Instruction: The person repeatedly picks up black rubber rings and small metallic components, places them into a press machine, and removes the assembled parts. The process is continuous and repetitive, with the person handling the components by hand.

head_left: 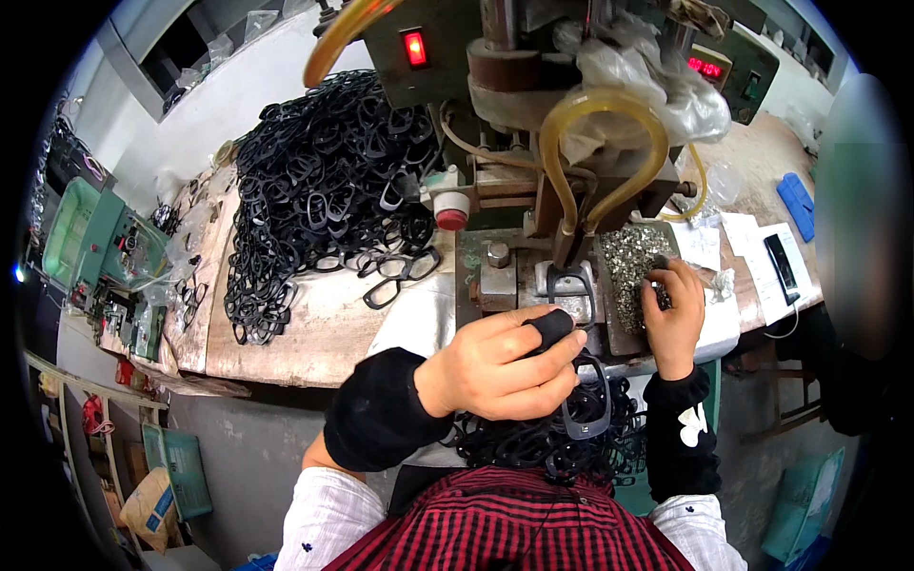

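My left hand [505, 371] is closed around a black eyeglass frame [590, 430]. One rim of the frame lies under the head of the press [571, 243], on its metal base, and the other hangs toward me. A black cover sits on one finger of this hand. At the right, my right hand [678, 319] has its fingers curled together at the edge of a tray of small shiny metal parts [628, 276]. What those fingertips hold, if anything, is too small to make out.
A big heap of black eyeglass frames [324, 190] covers the table to the left. More frames [486, 443] lie in my lap area. A red button [450, 211] juts out beside the press. Yellow hoses [609, 100] loop in front of it. A phone [781, 262] lies at the right.
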A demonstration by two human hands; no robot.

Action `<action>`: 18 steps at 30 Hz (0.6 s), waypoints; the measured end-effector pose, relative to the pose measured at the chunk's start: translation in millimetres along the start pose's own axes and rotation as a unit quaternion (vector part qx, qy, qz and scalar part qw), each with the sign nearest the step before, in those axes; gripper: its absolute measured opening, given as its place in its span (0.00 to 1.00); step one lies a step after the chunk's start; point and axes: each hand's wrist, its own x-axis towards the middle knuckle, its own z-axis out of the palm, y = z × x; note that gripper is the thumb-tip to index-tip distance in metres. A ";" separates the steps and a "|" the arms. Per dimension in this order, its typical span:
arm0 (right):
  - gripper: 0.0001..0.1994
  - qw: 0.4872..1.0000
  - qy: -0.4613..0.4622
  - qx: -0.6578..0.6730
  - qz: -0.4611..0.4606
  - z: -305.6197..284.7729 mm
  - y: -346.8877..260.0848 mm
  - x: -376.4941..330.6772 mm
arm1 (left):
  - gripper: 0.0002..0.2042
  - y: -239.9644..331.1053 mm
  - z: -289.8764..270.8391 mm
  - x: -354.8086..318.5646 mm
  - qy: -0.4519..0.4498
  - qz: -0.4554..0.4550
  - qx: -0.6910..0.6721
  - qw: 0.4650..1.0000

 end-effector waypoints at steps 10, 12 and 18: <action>0.07 0.960 0.017 0.220 0.173 0.1 -2.3 -5.3 | 0.06 -3.1 -99.5 -60.7 0.150 -0.457 0.321 0.815; 0.08 0.961 0.016 0.221 0.162 -0.4 -3.9 -1.2 | 0.05 -35.8 -110.8 -81.8 0.133 -0.553 0.275 0.776; 0.08 0.972 -0.021 0.178 0.153 4.7 -13.7 3.9 | 0.20 -119.8 -72.2 -206.1 -0.109 -0.731 0.357 0.571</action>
